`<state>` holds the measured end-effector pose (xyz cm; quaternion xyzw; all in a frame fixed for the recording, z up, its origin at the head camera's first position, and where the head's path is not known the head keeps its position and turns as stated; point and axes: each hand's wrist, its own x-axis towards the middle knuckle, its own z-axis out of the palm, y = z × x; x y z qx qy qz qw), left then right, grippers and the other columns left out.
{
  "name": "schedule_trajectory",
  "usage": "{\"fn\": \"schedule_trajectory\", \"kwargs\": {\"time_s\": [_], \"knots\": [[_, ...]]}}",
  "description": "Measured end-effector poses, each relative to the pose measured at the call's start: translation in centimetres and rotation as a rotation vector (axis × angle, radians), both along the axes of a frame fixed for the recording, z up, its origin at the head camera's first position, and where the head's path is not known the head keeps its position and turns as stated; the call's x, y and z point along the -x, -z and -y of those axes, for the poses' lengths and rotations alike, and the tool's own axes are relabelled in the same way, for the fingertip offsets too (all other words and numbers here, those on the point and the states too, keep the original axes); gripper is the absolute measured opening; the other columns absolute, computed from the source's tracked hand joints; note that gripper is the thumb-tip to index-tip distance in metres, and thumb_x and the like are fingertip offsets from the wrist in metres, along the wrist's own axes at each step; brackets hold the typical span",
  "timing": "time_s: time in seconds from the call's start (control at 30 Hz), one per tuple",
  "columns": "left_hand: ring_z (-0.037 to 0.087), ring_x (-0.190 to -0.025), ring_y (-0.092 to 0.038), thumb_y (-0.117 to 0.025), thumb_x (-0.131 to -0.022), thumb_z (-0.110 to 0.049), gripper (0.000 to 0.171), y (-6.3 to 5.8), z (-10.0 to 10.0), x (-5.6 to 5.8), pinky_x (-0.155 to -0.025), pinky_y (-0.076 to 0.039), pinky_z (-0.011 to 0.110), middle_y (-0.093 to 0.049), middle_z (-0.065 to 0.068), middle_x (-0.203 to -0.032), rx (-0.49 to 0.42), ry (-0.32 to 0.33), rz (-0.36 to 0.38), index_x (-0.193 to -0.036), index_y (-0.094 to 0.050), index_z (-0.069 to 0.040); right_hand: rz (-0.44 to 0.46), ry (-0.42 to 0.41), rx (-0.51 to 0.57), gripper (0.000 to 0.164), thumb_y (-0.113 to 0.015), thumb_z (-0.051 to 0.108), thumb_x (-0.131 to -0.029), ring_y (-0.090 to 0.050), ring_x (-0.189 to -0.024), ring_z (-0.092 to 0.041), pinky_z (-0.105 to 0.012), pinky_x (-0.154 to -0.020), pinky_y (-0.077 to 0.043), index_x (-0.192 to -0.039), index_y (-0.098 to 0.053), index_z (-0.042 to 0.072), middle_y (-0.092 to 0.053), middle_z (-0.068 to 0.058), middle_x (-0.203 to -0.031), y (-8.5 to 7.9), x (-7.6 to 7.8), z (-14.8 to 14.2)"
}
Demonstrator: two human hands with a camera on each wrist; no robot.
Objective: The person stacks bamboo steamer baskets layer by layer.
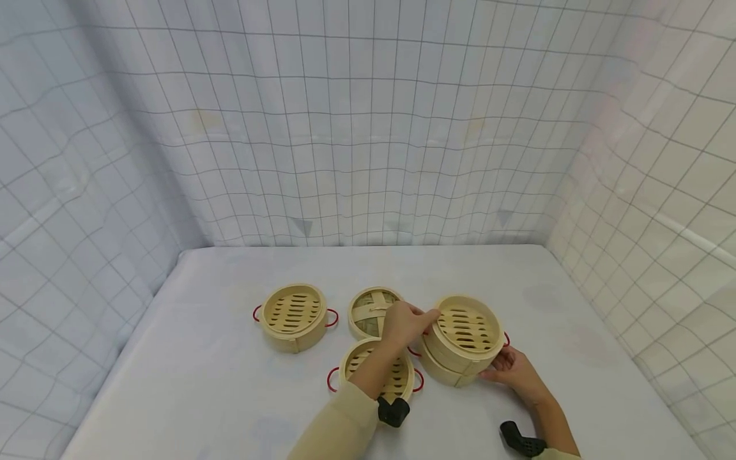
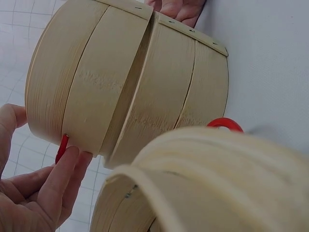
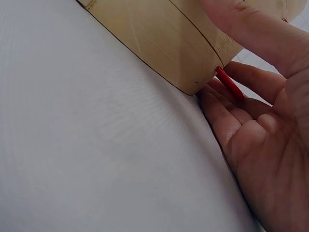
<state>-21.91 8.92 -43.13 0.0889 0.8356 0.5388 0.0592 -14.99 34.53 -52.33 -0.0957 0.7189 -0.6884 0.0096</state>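
Looking from the head camera, both hands grip the top steamer tray (image 1: 467,329), tilted on the lower tray (image 1: 445,369) right of the lid (image 1: 372,311). Left wrist view: left hand (image 2: 34,193) pinches its red handle (image 2: 61,146); misaligned, it could slip. Right wrist view: right hand (image 3: 256,125) cups the lower tray's rim.

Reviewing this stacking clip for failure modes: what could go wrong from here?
1. The upper steamer tier sits askew on the lower tier; it may slip off instead of seating.
2. The left hand reaches over the near steamer and the lid; the sleeve could knock them.
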Motion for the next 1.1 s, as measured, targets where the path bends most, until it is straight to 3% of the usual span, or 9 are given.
{"fn": "schedule_trajectory", "kwargs": {"time_s": [0.17,0.27,0.37,0.5,0.67,0.77,0.93,1.1], "knots": [[0.008,-0.041,-0.037,-0.066,-0.079,-0.04,0.036,-0.28,0.19,-0.09,-0.037,-0.025,0.021,-0.058,-0.002,-0.049,-0.001,0.005,0.004,-0.055,-0.067,-0.013,0.035,0.015,-0.017,0.073,-0.072,-0.013,-0.067,-0.049,-0.112,0.0,-0.019,-0.091,-0.038,-0.127,-0.031,-0.022,-0.049,-0.012,-0.126,-0.16,0.04,0.1],[0.008,-0.041,-0.039,-0.066,-0.079,-0.041,0.037,-0.46,0.37,-0.11,-0.038,-0.029,0.021,-0.058,-0.002,-0.049,-0.005,-0.005,-0.003,-0.057,-0.067,-0.012,0.047,0.007,-0.018,0.079,-0.072,-0.012,-0.068,-0.047,-0.113,0.001,-0.019,-0.092,-0.037,-0.131,-0.027,-0.02,-0.036,-0.028,-0.135,-0.23,0.08,0.14],[0.008,-0.044,-0.047,-0.065,-0.08,-0.042,0.036,-0.5,0.5,-0.01,-0.039,-0.035,0.021,-0.057,-0.004,-0.049,-0.012,-0.021,-0.004,-0.061,-0.068,-0.011,0.047,-0.017,-0.002,0.084,-0.072,-0.012,-0.068,-0.045,-0.114,0.003,-0.019,-0.093,-0.036,-0.134,-0.02,-0.02,-0.021,-0.037,-0.138,-0.25,0.11,0.08],[0.009,-0.046,-0.049,-0.066,-0.08,-0.042,0.036,-0.2,0.59,0.14,-0.04,-0.036,0.021,-0.057,-0.005,-0.05,-0.012,-0.017,0.005,-0.063,-0.069,-0.01,0.041,-0.014,0.006,0.084,-0.072,-0.012,-0.068,-0.046,-0.113,0.002,-0.019,-0.092,-0.037,-0.134,-0.021,-0.02,-0.028,-0.032,-0.137,-0.19,0.11,0.0],[0.01,-0.049,-0.049,-0.066,-0.081,-0.04,0.036,0.37,0.64,0.17,-0.042,-0.036,0.021,-0.058,-0.003,-0.052,0.008,0.017,0.03,-0.065,-0.069,-0.007,0.008,-0.028,0.028,0.076,-0.072,-0.013,-0.068,-0.048,-0.114,-0.002,-0.021,-0.092,-0.038,-0.128,-0.027,-0.023,-0.047,-0.003,-0.127,-0.09,0.14,-0.02],[0.009,-0.05,-0.05,-0.066,-0.081,-0.039,0.035,0.41,0.67,0.19,-0.042,-0.037,0.021,-0.058,-0.003,-0.054,0.011,0.022,0.035,-0.068,-0.069,-0.007,-0.004,-0.046,0.037,0.074,-0.071,-0.013,-0.068,-0.049,-0.114,-0.003,-0.022,-0.092,-0.039,-0.127,-0.027,-0.023,-0.05,0.006,-0.123,-0.12,0.21,0.02],[0.009,-0.049,-0.049,-0.065,-0.082,-0.038,0.035,0.22,0.7,0.1,-0.042,-0.035,0.021,-0.058,-0.003,-0.053,0.004,0.025,0.035,-0.067,-0.069,-0.007,0.01,-0.037,0.016,0.075,-0.072,-0.012,-0.069,-0.049,-0.114,-0.003,-0.022,-0.092,-0.039,-0.128,-0.027,-0.022,-0.047,-0.001,-0.126,-0.25,0.22,0.02],[0.011,-0.05,-0.05,-0.065,-0.082,-0.038,0.035,0.2,0.73,-0.14,-0.042,-0.035,0.022,-0.059,-0.002,-0.055,-0.021,0.043,0.053,-0.071,-0.071,-0.006,0.049,-0.018,-0.008,0.076,-0.071,-0.012,-0.07,-0.048,-0.114,-0.002,-0.021,-0.092,-0.038,-0.131,-0.026,-0.02,-0.037,-0.024,-0.134,-0.39,-0.02,0.0]]}}
